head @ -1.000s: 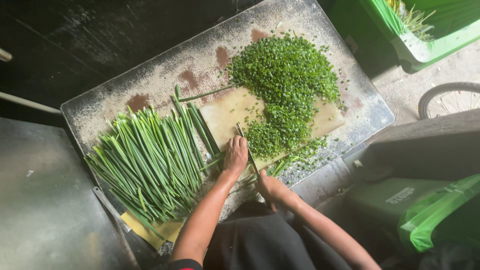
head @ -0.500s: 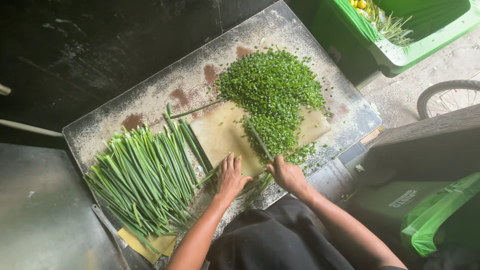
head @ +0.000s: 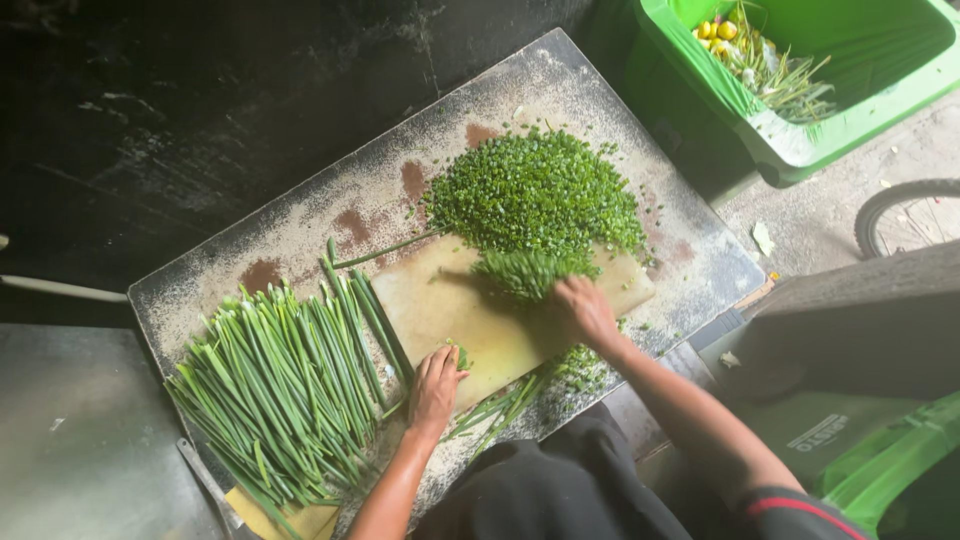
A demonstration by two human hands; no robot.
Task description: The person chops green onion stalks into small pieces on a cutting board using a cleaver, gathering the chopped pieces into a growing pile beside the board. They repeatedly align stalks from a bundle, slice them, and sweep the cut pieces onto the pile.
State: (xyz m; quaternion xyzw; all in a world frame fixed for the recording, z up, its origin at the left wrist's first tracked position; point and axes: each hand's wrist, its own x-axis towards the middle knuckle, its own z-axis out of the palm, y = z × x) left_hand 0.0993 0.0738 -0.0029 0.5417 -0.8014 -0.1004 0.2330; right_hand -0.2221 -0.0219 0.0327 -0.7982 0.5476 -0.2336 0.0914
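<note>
Right hand (head: pixel 585 310) flat, pushing the heap of chopped green bits (head: pixel 535 200); left hand (head: pixel 435 385) spread on the yellow board (head: pixel 450 300). Sweep gently.

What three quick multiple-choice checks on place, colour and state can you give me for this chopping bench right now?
1. Where does the pile of chopped greens lie?
A. at the far end of the cutting board
B. inside the bin
C. on the floor

2. What colour is the bin?
A. blue
B. green
C. red

3. How are the long green stalks beside the left hand?
A. minced
B. whole, lying side by side
C. bagged

Answers: 1 A, the heap spreads from the board's far edge, where the right hand reaches it. 2 B, its walls are bright green. 3 B, the stalks lie uncut.
</note>
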